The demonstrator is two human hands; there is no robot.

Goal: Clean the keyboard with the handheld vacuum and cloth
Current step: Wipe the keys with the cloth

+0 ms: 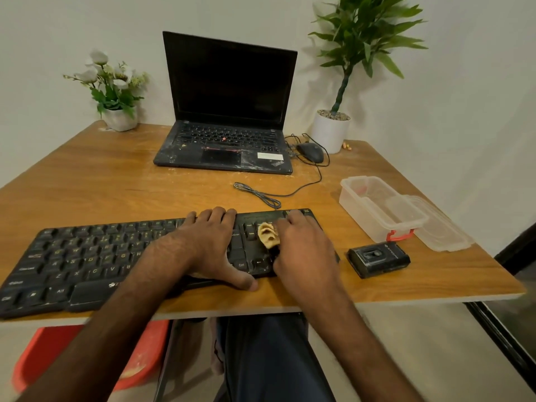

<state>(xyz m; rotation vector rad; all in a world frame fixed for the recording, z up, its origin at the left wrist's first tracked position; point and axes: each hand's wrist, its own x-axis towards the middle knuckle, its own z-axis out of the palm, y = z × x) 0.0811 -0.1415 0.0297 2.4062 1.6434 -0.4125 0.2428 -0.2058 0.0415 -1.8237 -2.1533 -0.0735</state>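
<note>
A black keyboard [87, 262] lies along the near edge of the wooden table [116, 175]. My left hand [208, 245] rests flat on its right-middle part, fingers over the far edge and thumb at the near edge. My right hand [301, 245] presses a small tan cloth [268, 235] onto the keys at the keyboard's right end; only a bunched bit of cloth shows beside the fingers. A small black handheld vacuum [378, 259] lies on the table just right of the keyboard, untouched.
An open dusty laptop [226, 111] stands at the back, with a wired mouse [310, 152] and a loose cable [261, 195] beside it. A clear plastic box [377, 210] with its lid sits at the right. Potted plants stand in both back corners. A red bin [43, 352] is under the table.
</note>
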